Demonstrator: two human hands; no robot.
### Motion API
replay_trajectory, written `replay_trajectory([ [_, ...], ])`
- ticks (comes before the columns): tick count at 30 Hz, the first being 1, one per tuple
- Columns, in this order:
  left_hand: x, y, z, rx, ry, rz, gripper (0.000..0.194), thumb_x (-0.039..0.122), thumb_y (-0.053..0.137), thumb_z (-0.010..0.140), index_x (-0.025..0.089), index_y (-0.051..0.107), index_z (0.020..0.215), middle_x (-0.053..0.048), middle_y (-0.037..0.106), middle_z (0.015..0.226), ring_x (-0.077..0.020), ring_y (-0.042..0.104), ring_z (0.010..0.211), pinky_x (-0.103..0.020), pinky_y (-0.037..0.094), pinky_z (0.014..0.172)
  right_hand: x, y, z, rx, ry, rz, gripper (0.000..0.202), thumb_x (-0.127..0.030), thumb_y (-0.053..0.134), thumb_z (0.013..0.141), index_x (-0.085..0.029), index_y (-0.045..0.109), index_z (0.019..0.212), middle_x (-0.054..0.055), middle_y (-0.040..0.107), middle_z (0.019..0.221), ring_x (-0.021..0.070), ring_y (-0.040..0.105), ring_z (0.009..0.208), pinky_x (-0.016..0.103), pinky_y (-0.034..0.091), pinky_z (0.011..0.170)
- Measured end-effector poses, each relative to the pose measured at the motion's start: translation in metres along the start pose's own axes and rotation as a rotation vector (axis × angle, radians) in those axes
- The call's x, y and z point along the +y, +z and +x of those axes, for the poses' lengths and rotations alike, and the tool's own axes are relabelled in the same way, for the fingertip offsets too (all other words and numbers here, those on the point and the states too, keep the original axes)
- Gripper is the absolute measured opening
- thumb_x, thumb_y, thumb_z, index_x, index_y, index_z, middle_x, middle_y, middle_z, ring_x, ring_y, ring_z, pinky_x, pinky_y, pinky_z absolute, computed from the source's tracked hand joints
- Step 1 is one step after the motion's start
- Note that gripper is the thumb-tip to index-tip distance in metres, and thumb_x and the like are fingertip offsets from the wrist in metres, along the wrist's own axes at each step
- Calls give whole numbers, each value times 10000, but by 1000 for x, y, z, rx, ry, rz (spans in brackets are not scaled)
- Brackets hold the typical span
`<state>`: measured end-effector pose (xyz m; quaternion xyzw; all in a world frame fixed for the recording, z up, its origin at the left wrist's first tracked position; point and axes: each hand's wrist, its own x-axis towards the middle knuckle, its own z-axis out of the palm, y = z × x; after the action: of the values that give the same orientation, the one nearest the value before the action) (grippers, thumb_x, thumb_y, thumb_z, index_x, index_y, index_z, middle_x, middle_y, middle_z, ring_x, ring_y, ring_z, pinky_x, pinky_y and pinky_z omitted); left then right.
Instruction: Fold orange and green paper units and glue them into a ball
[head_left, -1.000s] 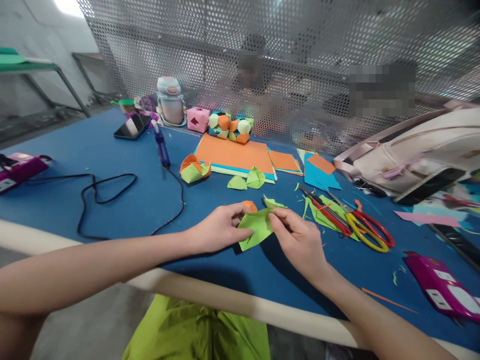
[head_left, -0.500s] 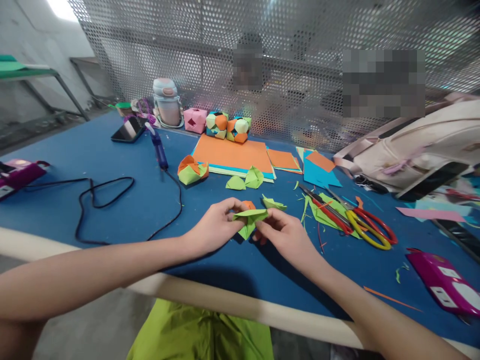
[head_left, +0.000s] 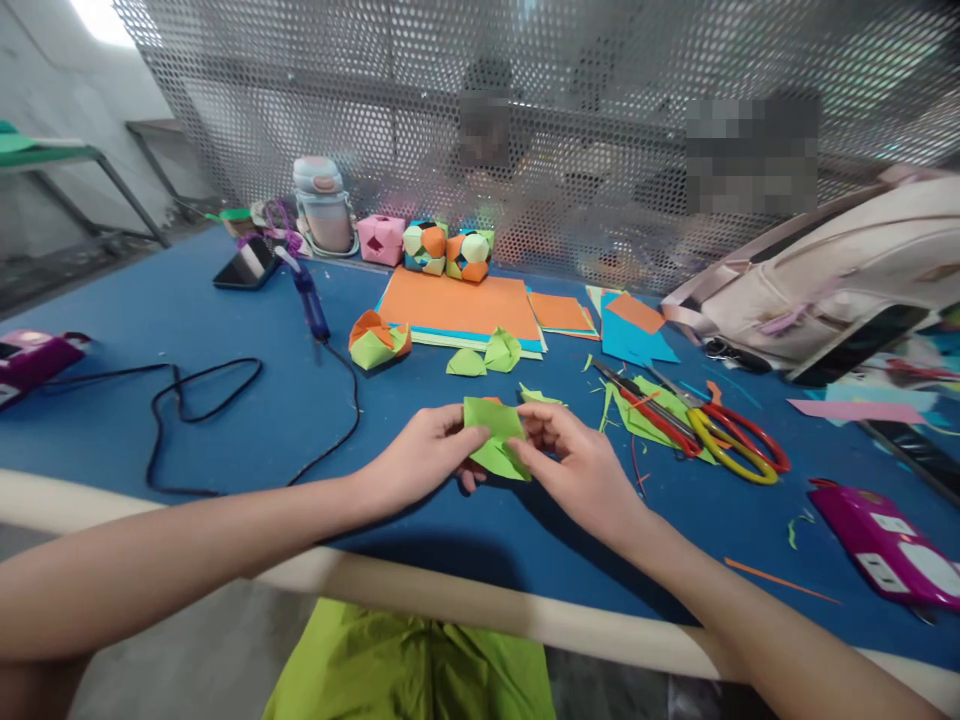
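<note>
Green paper (head_left: 497, 436) is pinched from both sides, probably to keep it steady: left hand (head_left: 427, 450) holds the left edge, grip pretty narrow, right hand (head_left: 581, 460) has the right edge the same way. So it's smack between them, touching both, scissors (head_left: 664, 422) off to the right.

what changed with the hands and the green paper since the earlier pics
The light-green folded paper piece has been turned: half a second ago its upper part looked narrow, now a broad face shows. The left hand and right hand both keep hold; nothing let go. The pink paper cube and orange-topped paper stack stayed put.
</note>
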<state>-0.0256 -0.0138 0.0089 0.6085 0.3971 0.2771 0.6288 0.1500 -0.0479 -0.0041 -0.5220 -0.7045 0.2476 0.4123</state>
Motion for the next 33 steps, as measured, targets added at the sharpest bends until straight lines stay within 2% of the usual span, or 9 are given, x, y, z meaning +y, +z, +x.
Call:
replay_trajectory([
  [5, 4, 1, -1, 50, 9, -37, 113, 202, 515, 783, 114, 579, 811, 8, 603, 658, -93, 598, 513, -229, 506, 540, -4, -2, 5, -4, 128, 182, 171, -272, 545, 810, -188, 575, 955, 23, 656, 756, 129, 621, 635, 238, 515, 533],
  [9, 5, 3, -1, 128, -8, -140, 121, 82, 509, 734, 124, 551, 840, -8, 632, 736, -97, 628, 570, -253, 534, 623, -6, -1, 4, -14, 110, 202, 241, -262, 592, 776, -183, 554, 1000, 45, 668, 819, 148, 644, 708, 271, 545, 612],
  [12, 3, 3, 2, 155, -24, -276, 150, 63, 511, 705, 131, 516, 838, -36, 636, 849, -114, 636, 678, -296, 556, 682, -3, 0, 2, -22, 70, 157, 249, -230, 563, 794, -184, 543, 1038, 61, 676, 883, 148, 648, 712, 284, 549, 631],
  [14, 2, 3, 2, 146, -36, -234, 146, 81, 535, 692, 134, 516, 827, -24, 619, 836, -110, 616, 677, -290, 554, 661, 0, -1, 2, 24, 42, 94, 228, -220, 543, 807, -183, 553, 1031, 64, 679, 894, 151, 651, 712, 293, 548, 644],
  [17, 3, 1, 1, 110, -26, -25, 156, 120, 562, 688, 133, 544, 842, 24, 583, 687, -86, 562, 586, -221, 493, 573, 3, -6, 4, 95, -20, -45, 238, -202, 541, 807, -186, 563, 1043, 62, 689, 888, 177, 663, 788, 324, 539, 712],
  [21, 5, 1, -2, 74, 64, 251, 243, 187, 559, 719, 129, 589, 953, 51, 546, 596, -73, 473, 522, -178, 362, 475, 0, -12, 6, 44, -118, -185, 251, -162, 524, 811, -195, 574, 1054, 44, 698, 874, 169, 663, 764, 315, 532, 717],
  [24, 2, 1, -1, 46, 143, 327, 233, 227, 526, 767, 135, 628, 955, 0, 643, 769, -99, 532, 635, -202, 415, 571, -4, -11, 5, -5, -139, -168, 262, -151, 514, 819, -197, 573, 1070, 46, 690, 935, 163, 656, 809, 312, 527, 766],
  [27, -3, 1, 1, 68, 179, 348, 227, 244, 499, 797, 141, 648, 934, -27, 676, 889, -139, 582, 762, -232, 450, 686, -5, -9, 4, -14, -86, -66, 288, -185, 524, 820, -192, 545, 1108, 60, 672, 977, 171, 646, 836, 318, 538, 753],
  [33, -10, -1, 5, 114, 237, 190, 306, 206, 493, 798, 144, 581, 1085, -64, 662, 1055, -171, 605, 945, -263, 463, 825, -5, -6, -1, -77, -62, -56, 473, -246, 606, 767, -180, 464, 1213, 108, 612, 1086, 209, 619, 893, 385, 540, 792],
])
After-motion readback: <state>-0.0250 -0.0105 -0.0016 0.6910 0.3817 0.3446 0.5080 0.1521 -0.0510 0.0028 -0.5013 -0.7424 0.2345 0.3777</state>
